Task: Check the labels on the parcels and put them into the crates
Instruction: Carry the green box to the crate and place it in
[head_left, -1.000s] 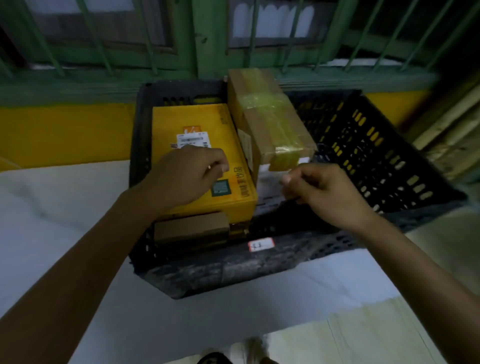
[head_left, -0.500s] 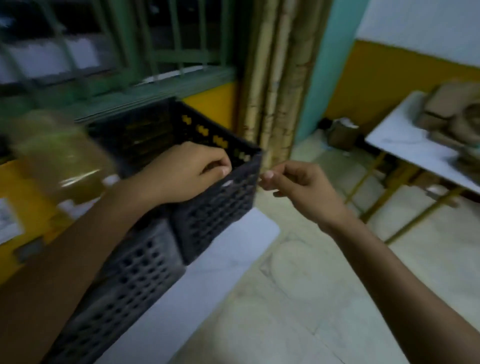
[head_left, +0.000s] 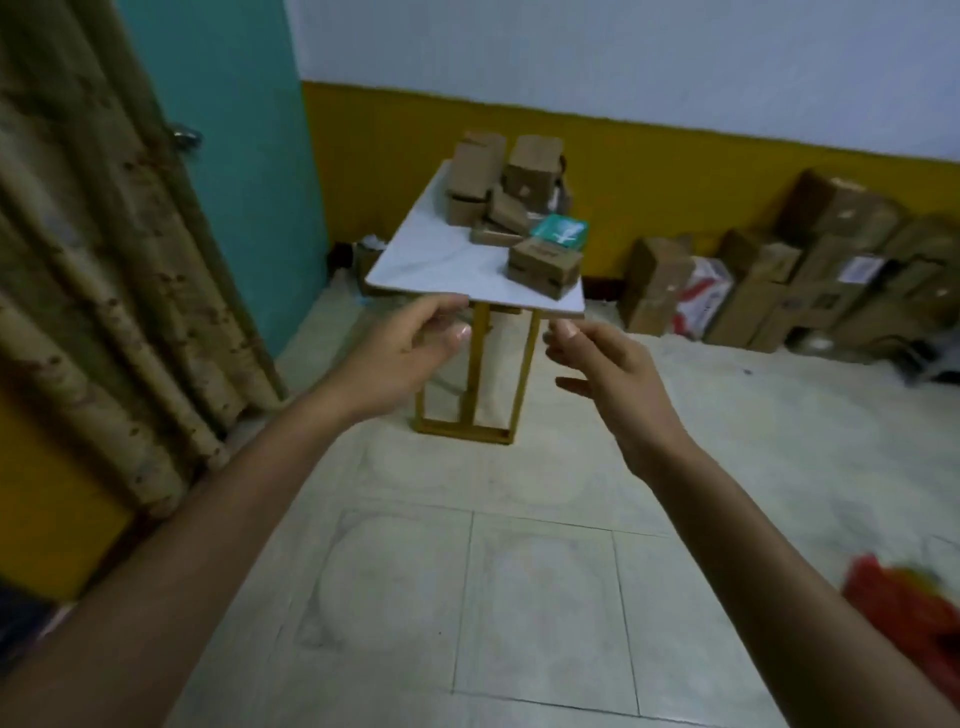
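A white table (head_left: 436, 260) with gold legs stands across the room. On it lie several brown cardboard parcels (head_left: 544, 266) and one teal box (head_left: 561, 232). My left hand (head_left: 400, 353) and my right hand (head_left: 608, 369) are raised in front of me, well short of the table. Both hold nothing, with fingers loosely curled and apart. No crate is in view.
More cardboard boxes (head_left: 810, 270) are piled along the yellow-and-white wall at right. A patterned curtain (head_left: 104, 249) hangs at left beside a teal door (head_left: 228, 156). Pale floor tiles stretch between me and the table. A red blurred thing (head_left: 904, 608) lies low at right.
My view has swung right, away from the black crate with its parcels, towards the table. Both hands left the crate and are now held up with nothing in them.
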